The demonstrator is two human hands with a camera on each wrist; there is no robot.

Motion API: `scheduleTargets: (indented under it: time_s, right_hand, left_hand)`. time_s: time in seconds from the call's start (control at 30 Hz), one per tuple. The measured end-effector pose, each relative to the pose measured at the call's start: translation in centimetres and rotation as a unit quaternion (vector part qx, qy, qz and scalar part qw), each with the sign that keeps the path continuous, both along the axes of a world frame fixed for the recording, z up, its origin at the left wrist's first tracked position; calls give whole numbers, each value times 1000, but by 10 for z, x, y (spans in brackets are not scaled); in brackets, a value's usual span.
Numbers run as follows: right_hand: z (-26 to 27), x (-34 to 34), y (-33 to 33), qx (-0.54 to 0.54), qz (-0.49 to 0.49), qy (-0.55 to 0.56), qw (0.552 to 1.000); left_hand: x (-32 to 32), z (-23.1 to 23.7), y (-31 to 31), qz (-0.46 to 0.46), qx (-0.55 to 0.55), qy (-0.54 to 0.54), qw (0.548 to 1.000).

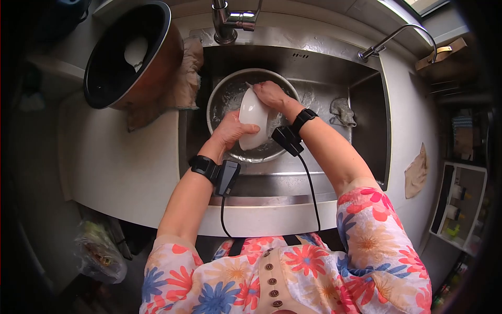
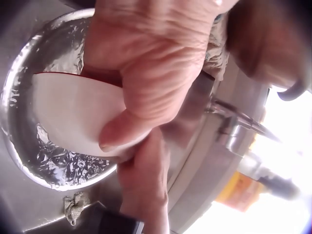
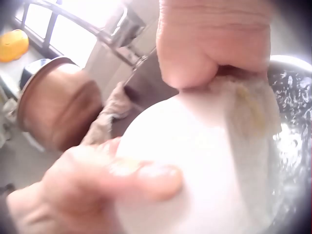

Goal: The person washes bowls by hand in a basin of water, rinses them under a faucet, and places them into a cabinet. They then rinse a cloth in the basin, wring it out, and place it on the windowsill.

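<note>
A white bowl (image 1: 253, 118) is tipped on its side over a round metal basin (image 1: 211, 107) of water. My left hand (image 1: 230, 131) grips the bowl at its near left, thumb laid across the outer wall and fingers hidden on the inner side. At the far rim is my right hand (image 1: 272, 96), its fingers curled over a pale wet cloth (image 3: 253, 109) with a yellowish patch. The cloth lies against the bowl's edge in the right wrist view. Rippling water (image 2: 68, 161) shows below the bowl in the left wrist view.
The basin stands in a steel sink (image 1: 293, 184) under a faucet (image 1: 226, 31). A crumpled scrubbing cloth (image 1: 343, 112) lies at its right. On the left counter a large copper-coloured pot (image 1: 162, 73) holds something white, with a brown cloth (image 1: 157, 118) beneath. A slim tap (image 1: 389, 39) stands behind.
</note>
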State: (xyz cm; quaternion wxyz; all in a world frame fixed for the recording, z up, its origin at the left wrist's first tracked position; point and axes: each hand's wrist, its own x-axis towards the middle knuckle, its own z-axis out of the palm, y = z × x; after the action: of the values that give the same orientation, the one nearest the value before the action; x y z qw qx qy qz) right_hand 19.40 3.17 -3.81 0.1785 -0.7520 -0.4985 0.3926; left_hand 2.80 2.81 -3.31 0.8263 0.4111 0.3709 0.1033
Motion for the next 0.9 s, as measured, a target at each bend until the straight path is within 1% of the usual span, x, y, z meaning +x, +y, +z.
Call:
scheduleTargets:
  time_s: [0.07, 0.1, 0.13, 0.17, 0.2, 0.23, 0.27, 0.3, 0.33, 0.37, 0.4, 0.43, 0.47, 0.53, 0.57, 0.6, 0.67, 0.7, 0.77, 0.83, 0.9]
  right_hand:
    - [5, -6, -8, -29, 11, -18, 999]
    - [10, -21, -23, 57, 33, -86, 994]
    - [15, -34, -39, 142, 54, -153, 976]
    - [21, -42, -51, 143, 55, -154, 976]
    - [28, -48, -61, 176, 76, -204, 960]
    - [31, -49, -65, 208, 97, -253, 940]
    - [31, -45, -63, 208, 98, -254, 939]
    - [30, -37, -58, 208, 87, -232, 946]
    - [32, -28, -50, 208, 76, -210, 952]
    - [34, -18, -40, 165, 48, -151, 974]
    - [31, -4, -30, 164, 44, -153, 974]
    - [25, 14, -21, 64, 22, -90, 994]
    - [17, 32, -15, -36, 0, -26, 999]
    - [-16, 69, -18, -91, -64, 63, 992]
    - [-32, 87, -27, -88, 13, 44, 995]
    - [-29, 92, -33, -88, 9, 43, 995]
    - [-11, 90, -51, -157, -122, 133, 971]
    - [10, 79, -50, -198, -212, 219, 931]
    - [-2, 77, -44, -193, -213, 215, 934]
    - [-2, 68, -38, -187, -214, 210, 936]
    - [2, 55, -31, -74, -166, 232, 956]
  left_hand:
    - [-2, -1, 0, -7, 4, 18, 1000]
    - [-4, -3, 0, -22, 21, 23, 999]
    - [-6, -5, -1, -37, 37, 29, 998]
    - [-5, -2, 0, -26, 30, 33, 999]
    - [-3, 3, -1, -25, 30, 33, 999]
    - [-1, 9, -2, -43, 60, 62, 995]
    - [2, 13, -3, -61, 90, 91, 990]
    - [6, 14, -1, -65, 90, 90, 990]
    - [10, 15, 0, -56, 68, 63, 994]
    - [15, 16, 2, -47, 45, 36, 997]
    - [19, 14, 1, -51, 45, 35, 997]
    - [22, 10, 0, -63, 41, 25, 997]
    - [25, 9, -2, -74, 37, 15, 996]
    - [32, 15, -4, -97, 40, 24, 994]
    - [36, 16, -5, -103, 37, 17, 994]
    - [39, 18, -5, -109, 34, 10, 993]
    - [45, 20, -2, -131, 36, 10, 991]
    - [45, 22, -2, -142, 40, 13, 989]
    - [40, 24, -3, -149, 57, 27, 987]
    - [32, 23, -3, -156, 73, 41, 984]
    - [22, 18, 2, -129, 55, 52, 989]
